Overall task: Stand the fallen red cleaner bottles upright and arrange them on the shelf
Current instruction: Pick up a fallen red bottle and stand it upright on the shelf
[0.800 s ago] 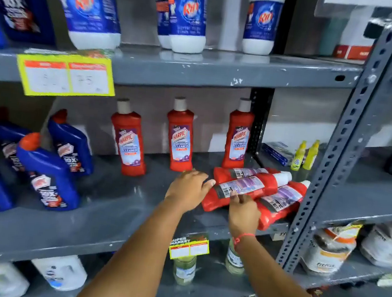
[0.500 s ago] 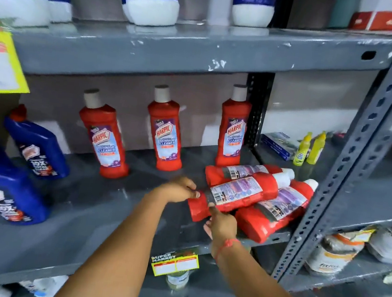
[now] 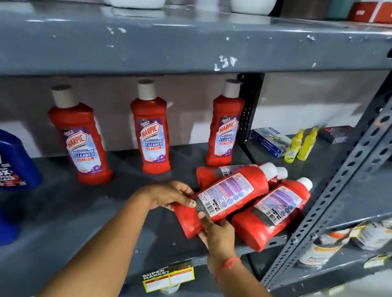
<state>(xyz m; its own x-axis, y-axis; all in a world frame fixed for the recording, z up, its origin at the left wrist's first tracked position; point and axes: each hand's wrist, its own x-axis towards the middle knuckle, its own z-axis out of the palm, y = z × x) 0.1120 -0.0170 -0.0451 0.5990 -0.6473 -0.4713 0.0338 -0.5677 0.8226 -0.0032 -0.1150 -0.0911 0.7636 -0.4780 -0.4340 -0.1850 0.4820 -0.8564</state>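
Left hand point(image 3: 169, 195): closed on the base end of the top fallen red plastic cleaner bottle point(image 3: 227, 196), centre of frame.
Right hand point(image 3: 216, 232): cupped under the same base; the bottle is held by both.
Neighbours: two more fallen red bottles point(image 3: 273, 212) are touched at centre right; they could be rolled off the grey metal shelf point(image 3: 59, 205) edge when the top one is lifted.
Upright red bottles point(image 3: 151, 133): just behind; could be knocked by a swung cap.

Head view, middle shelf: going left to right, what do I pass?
Blue cleaner bottle → three upright red bottles: first, second, third → the fallen red bottle gripped by left hand and right hand → another fallen red bottle → two small yellow bottles.
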